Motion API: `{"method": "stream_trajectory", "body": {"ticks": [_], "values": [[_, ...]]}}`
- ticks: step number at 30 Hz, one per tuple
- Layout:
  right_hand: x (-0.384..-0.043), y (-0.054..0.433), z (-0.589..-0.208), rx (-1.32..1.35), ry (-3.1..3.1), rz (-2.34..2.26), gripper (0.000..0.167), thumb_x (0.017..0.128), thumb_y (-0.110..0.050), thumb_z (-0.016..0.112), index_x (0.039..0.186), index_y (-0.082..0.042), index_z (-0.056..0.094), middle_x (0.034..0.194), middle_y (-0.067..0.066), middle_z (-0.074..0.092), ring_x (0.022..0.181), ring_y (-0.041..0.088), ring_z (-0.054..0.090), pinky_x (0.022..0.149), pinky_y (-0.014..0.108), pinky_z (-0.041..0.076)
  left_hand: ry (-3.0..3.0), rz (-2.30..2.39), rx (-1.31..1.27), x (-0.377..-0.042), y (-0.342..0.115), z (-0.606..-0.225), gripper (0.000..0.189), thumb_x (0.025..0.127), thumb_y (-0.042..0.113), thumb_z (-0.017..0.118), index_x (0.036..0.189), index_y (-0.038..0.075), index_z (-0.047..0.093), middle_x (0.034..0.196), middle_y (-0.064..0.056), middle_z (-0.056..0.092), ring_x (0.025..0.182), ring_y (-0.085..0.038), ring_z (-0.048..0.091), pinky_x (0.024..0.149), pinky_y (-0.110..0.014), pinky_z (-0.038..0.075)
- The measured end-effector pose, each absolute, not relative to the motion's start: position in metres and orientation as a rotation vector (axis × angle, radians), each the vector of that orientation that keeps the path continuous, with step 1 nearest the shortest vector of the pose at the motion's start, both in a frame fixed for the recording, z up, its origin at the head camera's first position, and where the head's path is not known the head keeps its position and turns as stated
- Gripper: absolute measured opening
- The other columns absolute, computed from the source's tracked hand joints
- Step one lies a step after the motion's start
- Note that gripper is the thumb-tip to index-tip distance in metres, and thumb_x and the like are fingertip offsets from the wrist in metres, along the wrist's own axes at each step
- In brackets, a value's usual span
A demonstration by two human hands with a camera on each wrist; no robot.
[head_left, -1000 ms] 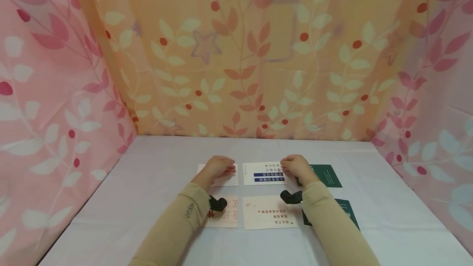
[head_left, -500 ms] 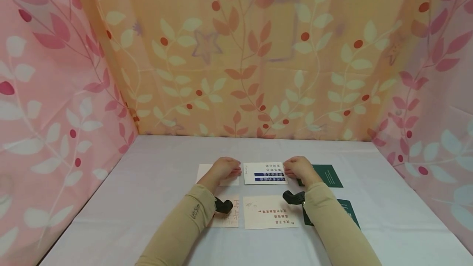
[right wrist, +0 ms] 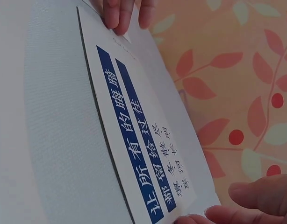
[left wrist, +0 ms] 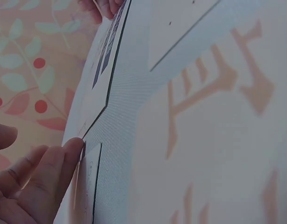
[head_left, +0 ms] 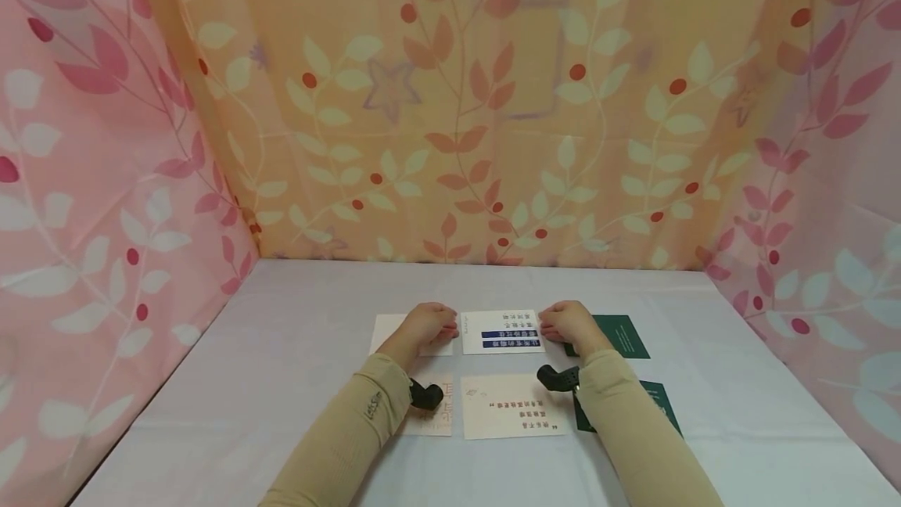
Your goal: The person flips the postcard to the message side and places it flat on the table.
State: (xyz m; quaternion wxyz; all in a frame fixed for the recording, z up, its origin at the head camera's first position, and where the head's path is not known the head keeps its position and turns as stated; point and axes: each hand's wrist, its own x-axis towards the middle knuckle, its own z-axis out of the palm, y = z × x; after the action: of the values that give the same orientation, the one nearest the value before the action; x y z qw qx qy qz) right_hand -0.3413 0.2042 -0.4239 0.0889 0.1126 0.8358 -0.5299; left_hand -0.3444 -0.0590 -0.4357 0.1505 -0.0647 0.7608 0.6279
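Note:
A white card with blue bars of lettering (head_left: 501,332) lies flat in the middle of the far row. Beside its left edge is my left hand (head_left: 428,327), whose fingertips touch the card's edge or the cloth there; the left wrist view shows the fingers fairly straight and the thumb apart. My right hand (head_left: 568,323) has its fingertips at the card's right edge, with the thumb raised off it in the right wrist view. Under the left hand, a plain white card (head_left: 385,329) is partly hidden. A green card (head_left: 625,336) shows behind the right hand.
In the near row lie a cream card with red lettering (head_left: 512,413), a pale card with orange characters (head_left: 438,418) and another green card (head_left: 662,401), partly covered by the sleeves. A white cloth (head_left: 211,382) covers the table. Patterned curtains (head_left: 450,100) enclose three sides.
My left hand has moved a little to the right, up to the middle card's left edge. The right hand has shifted slightly right, to the card's right edge. The cards look unmoved.

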Motion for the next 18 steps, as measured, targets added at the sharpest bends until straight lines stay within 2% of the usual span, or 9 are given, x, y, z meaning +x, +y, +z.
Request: {"method": "stream_trajectory", "body": {"ticks": [18], "values": [[-0.3425,0.2022,-0.4278,0.361,2.401,-1.658,0.024,0.089,-0.009,0.056,0.105,0.01,0.058,0.087,0.017,0.063,0.071,0.016,0.064,0.068,0.028,0.054,2.127,1.85,-0.224,-0.3451,-0.0598,-0.4379,0.026,0.092,0.014,0.052,0.113,0.0,0.057,0.093,-0.014,0.061,0.078,-0.019,0.065,0.065,-0.023,0.053]]}}
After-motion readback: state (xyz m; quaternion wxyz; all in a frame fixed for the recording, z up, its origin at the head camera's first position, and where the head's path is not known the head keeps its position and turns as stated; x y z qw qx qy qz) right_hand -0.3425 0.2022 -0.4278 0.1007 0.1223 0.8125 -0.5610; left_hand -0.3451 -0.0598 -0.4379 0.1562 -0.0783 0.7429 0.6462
